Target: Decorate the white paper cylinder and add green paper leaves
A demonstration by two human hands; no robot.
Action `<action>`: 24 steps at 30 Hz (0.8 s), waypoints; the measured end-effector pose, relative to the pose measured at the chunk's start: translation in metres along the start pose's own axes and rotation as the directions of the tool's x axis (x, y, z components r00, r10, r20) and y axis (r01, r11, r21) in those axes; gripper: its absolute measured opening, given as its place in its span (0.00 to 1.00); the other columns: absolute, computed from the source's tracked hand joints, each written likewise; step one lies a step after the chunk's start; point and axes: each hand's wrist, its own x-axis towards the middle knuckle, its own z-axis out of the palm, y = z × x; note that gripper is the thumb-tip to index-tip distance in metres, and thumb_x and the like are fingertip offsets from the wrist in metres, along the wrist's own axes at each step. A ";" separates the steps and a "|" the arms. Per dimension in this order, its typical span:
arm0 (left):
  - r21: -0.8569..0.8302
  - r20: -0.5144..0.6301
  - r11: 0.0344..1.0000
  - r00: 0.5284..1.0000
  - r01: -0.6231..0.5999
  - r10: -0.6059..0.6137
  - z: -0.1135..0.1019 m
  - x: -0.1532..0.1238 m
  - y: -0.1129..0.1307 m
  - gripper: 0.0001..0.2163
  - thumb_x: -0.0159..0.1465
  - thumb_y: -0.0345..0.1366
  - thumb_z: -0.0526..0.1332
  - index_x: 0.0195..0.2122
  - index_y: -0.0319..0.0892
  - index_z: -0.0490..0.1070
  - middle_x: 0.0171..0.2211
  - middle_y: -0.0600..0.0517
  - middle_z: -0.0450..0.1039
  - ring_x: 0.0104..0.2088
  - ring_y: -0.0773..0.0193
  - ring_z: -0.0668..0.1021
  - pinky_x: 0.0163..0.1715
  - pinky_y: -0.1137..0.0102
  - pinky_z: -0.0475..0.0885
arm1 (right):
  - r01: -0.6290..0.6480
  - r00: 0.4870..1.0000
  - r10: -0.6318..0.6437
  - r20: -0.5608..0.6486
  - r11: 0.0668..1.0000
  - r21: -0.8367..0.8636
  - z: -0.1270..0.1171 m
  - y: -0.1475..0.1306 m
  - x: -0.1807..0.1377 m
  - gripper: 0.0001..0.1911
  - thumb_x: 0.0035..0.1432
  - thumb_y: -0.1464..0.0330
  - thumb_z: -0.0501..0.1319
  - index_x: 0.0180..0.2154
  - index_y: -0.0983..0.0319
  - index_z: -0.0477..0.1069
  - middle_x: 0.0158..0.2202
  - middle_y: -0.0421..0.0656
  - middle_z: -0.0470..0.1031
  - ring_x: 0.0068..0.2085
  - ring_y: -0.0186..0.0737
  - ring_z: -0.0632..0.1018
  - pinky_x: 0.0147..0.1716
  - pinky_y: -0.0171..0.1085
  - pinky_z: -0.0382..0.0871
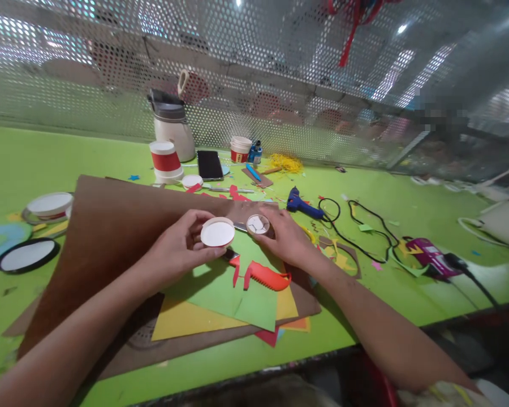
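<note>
My left hand [182,240] grips a shallow round white paper lid [218,233] with a reddish rim, its pale face turned up. In my right hand [284,232] is a small round disc [258,224] with a football-like pattern of dark lines on white. A grey metal strip [240,226] shows between the two rounds; what it belongs to is hidden. Below them, a ridged orange-red handle [269,275] and red strips lie on a green paper sheet [237,299]. Yellow paper [186,322] sticks out beneath, over large brown cardboard [114,226].
Behind stand a red-and-white paper cup [165,156], a kettle [173,130], a phone [210,165] and a small tub [240,150]. To the right lie a blue glue gun [303,204], its black cord and a purple power block [432,259]. A black-rimmed disc [27,255] is left.
</note>
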 end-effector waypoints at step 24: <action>0.157 0.012 0.986 0.999 -0.048 0.046 0.008 0.002 -0.006 0.27 0.49 0.44 0.70 0.47 0.42 0.63 0.47 0.46 0.72 0.46 0.52 0.76 0.47 0.57 0.72 | -0.133 0.956 0.163 0.244 0.982 -0.133 -0.017 -0.043 -0.019 0.29 0.53 0.44 0.56 0.22 0.62 0.73 0.24 0.45 0.74 0.26 0.38 0.72 0.21 0.35 0.51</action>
